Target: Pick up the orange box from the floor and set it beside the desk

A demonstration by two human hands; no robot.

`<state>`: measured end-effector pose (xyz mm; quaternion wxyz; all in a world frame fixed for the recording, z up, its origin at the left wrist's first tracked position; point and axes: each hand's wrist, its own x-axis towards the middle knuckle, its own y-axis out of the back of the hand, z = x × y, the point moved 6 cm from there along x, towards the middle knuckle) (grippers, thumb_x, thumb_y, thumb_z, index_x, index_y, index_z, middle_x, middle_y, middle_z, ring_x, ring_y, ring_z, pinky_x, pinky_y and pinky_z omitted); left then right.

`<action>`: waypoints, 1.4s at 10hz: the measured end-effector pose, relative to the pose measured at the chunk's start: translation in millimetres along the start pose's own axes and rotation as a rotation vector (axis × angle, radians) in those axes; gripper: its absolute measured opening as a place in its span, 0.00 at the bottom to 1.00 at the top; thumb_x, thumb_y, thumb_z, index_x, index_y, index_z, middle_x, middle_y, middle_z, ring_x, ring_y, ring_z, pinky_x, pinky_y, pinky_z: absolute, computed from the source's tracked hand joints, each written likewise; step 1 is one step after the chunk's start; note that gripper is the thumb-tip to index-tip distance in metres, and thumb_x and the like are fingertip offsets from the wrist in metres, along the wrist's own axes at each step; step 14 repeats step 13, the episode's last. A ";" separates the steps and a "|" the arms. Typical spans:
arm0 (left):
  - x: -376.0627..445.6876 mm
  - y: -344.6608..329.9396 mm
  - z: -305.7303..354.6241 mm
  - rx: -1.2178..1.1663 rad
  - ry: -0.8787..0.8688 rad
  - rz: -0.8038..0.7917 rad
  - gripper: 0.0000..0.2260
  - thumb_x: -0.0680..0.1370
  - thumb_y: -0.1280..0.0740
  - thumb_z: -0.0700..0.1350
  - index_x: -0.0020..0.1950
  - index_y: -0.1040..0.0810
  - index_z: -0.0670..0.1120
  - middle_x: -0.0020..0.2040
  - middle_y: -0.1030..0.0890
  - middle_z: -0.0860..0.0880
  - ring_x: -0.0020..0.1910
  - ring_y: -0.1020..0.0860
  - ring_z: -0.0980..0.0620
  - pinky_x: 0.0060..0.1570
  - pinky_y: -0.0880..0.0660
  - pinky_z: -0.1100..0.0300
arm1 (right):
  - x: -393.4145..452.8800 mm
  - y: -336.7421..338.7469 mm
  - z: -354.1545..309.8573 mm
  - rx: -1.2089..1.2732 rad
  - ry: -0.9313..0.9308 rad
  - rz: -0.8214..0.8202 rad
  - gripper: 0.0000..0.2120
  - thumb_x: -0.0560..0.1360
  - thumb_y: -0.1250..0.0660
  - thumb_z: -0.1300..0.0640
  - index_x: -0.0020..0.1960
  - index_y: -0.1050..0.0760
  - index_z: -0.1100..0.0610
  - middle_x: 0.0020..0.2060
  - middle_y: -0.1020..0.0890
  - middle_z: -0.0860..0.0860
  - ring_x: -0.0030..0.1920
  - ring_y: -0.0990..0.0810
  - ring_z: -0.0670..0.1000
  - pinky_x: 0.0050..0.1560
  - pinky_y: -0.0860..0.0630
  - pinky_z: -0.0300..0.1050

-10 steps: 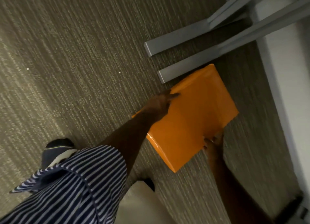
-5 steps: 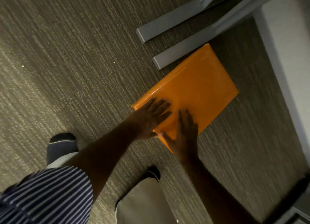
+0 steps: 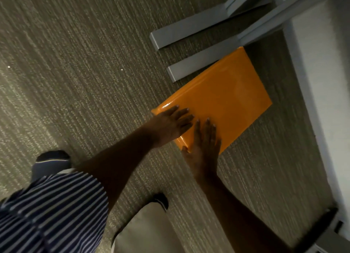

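Pressing flat on the near corner, left hand [image 3: 173, 124] and right hand [image 3: 205, 144] lie open-palmed, fingers spread, gripping nothing. Under them the orange box [image 3: 221, 97] lies flat on the carpet [image 3: 75, 82], tucked against the grey desk foot [image 3: 204, 65]. Glossy wrap looks slippery; it seems thin, light and stiff, so take it by opposite edges.

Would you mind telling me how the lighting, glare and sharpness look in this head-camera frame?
Head view: dim overall, both forearms nearly in silhouette; a small glare streak sits on the orange box beside the left hand; the carpet is brighter at left; edges look soft, and the wide lens tilts the grey desk feet.
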<state>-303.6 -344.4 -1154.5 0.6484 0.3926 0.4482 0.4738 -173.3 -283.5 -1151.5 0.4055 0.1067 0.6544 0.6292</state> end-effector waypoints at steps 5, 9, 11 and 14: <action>134.0 34.5 -47.3 -0.016 0.156 -0.004 0.38 0.80 0.35 0.48 0.82 0.54 0.41 0.83 0.54 0.41 0.82 0.53 0.40 0.79 0.53 0.42 | 137.2 62.9 64.7 -0.148 -0.057 -0.037 0.44 0.78 0.30 0.48 0.83 0.56 0.53 0.82 0.47 0.57 0.81 0.43 0.61 0.72 0.30 0.56; 133.5 39.6 -44.6 -0.124 0.140 -0.010 0.39 0.78 0.32 0.52 0.81 0.50 0.43 0.83 0.52 0.42 0.82 0.52 0.41 0.79 0.48 0.42 | 130.0 68.0 61.2 -0.120 -0.075 -0.073 0.43 0.80 0.34 0.48 0.83 0.60 0.55 0.83 0.52 0.59 0.81 0.47 0.62 0.74 0.34 0.56; 106.0 43.3 -52.4 -0.144 0.180 -0.016 0.37 0.80 0.35 0.51 0.82 0.51 0.43 0.83 0.51 0.42 0.83 0.54 0.43 0.80 0.54 0.44 | 120.0 73.3 56.9 -0.097 -0.076 -0.068 0.42 0.79 0.33 0.47 0.83 0.55 0.56 0.82 0.46 0.59 0.79 0.41 0.63 0.71 0.30 0.60; 44.2 72.0 -52.2 -0.214 0.266 0.020 0.36 0.81 0.38 0.50 0.82 0.55 0.44 0.83 0.53 0.43 0.82 0.56 0.43 0.80 0.56 0.46 | 85.3 92.8 26.2 -0.070 -0.060 -0.023 0.43 0.79 0.34 0.45 0.82 0.53 0.58 0.82 0.45 0.61 0.80 0.43 0.63 0.77 0.40 0.61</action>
